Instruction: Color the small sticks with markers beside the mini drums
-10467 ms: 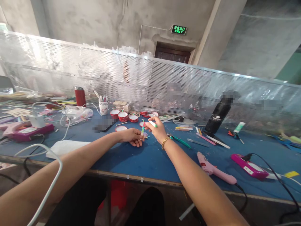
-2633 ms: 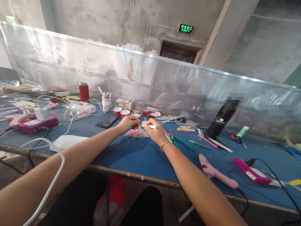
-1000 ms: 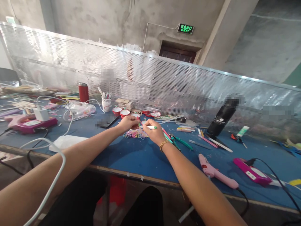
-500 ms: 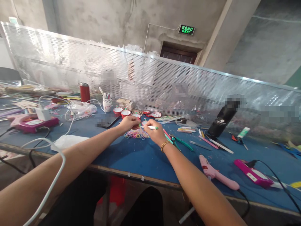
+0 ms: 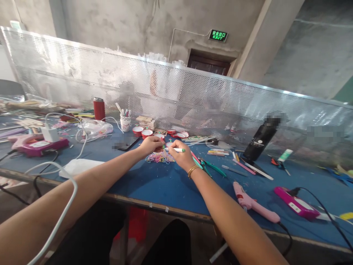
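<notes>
My right hand [image 5: 180,152] is closed round a white marker pen [image 5: 176,149] with green ends, its tip pointing left. Opposite it, my left hand [image 5: 151,145] pinches something small, with bits of red and green showing at the fingertips; its kind is too small to make out. The pen tip is at or very near that piece; contact cannot be told. Below both hands lies a loose heap of colourful rubber bands [image 5: 159,158]. Just behind them stand small red-and-white dishes [image 5: 147,133], some with green bits at the rim.
Green-handled pliers [image 5: 215,168] lie right of my right hand. A pink glue gun [image 5: 255,204] and a magenta power strip [image 5: 296,203] sit at the right. A black bottle [image 5: 260,141] stands behind. Left are a phone [image 5: 128,143], a cup of pens [image 5: 125,122] and white cables [image 5: 74,184].
Both hands stay almost in place, with the pen still at the small piece. Only slight finger motion and a tiny camera shift show.
</notes>
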### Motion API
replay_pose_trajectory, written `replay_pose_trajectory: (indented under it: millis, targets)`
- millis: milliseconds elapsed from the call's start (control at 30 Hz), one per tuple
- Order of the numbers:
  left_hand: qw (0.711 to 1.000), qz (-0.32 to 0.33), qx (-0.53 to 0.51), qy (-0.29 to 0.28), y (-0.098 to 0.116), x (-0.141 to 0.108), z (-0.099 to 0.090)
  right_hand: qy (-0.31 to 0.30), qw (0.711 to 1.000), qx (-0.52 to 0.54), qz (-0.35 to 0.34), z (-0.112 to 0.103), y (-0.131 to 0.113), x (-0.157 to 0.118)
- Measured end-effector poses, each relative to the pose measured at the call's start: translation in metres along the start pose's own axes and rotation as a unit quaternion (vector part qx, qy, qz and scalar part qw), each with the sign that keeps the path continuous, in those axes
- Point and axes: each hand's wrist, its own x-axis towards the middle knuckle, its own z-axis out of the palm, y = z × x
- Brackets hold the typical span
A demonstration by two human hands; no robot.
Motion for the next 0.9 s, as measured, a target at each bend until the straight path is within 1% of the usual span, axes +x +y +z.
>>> replay_pose_trajectory:
  millis: [67,267,500,667,800,900]
  targets:
    - [1.000,0.002,0.001,-0.001,0.0001,-0.0005,-0.0001,-0.003,1.000,0.000,0.000,0.0000,-0.0001,-0.0001]
    - [1.000,-0.003,0.008,0.005,0.0008,-0.0001,0.0000,0.014,1.000,-0.009,0.005,-0.0035,-0.0009,0.0006]
    - [1.000,0.004,0.007,-0.003,-0.0030,0.0027,-0.0009,-0.005,1.000,0.002,0.006,-0.0007,0.0009,0.0002]
    - [1.000,0.011,0.012,-0.002,-0.0030,0.0035,-0.0017,0.012,1.000,-0.008,-0.002,-0.0028,0.0016,0.0006]
    - [1.000,0.007,0.003,-0.005,-0.0039,0.0039,-0.0021,-0.005,1.000,0.004,0.007,-0.0009,0.0006,0.0005]
    - [1.000,0.005,0.001,-0.005,-0.0033,0.0031,-0.0021,-0.005,1.000,-0.002,0.009,-0.0007,0.0011,0.0008]
